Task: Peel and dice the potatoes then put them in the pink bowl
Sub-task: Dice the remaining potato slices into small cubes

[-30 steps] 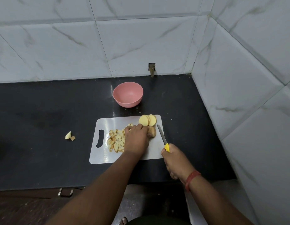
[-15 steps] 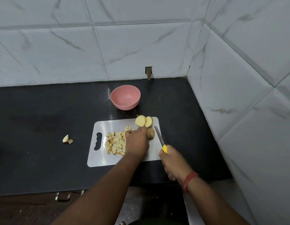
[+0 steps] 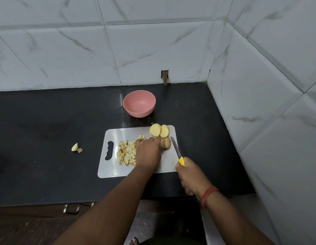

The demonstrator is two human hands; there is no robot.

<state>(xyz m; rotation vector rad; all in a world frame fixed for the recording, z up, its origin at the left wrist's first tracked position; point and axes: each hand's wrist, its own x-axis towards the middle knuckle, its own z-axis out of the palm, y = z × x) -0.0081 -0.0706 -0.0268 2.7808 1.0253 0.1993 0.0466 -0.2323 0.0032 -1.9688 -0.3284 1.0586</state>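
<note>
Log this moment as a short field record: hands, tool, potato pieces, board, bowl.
left hand: left hand holds the brown unpeeled potato chunk on the board
right hand: right hand grips the yellow-handled knife, blade right of the chunk
slices: two round yellow potato slices at the board's far edge
dice: pile of diced potato cubes
board: white plastic cutting board
bowl: round pink bowl, empty

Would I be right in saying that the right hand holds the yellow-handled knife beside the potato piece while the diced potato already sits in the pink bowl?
Not quite: the head view shows the pink bowl empty. The diced potato lies on the white cutting board. The rest holds: the right hand holds the yellow-handled knife beside the potato piece.
</note>
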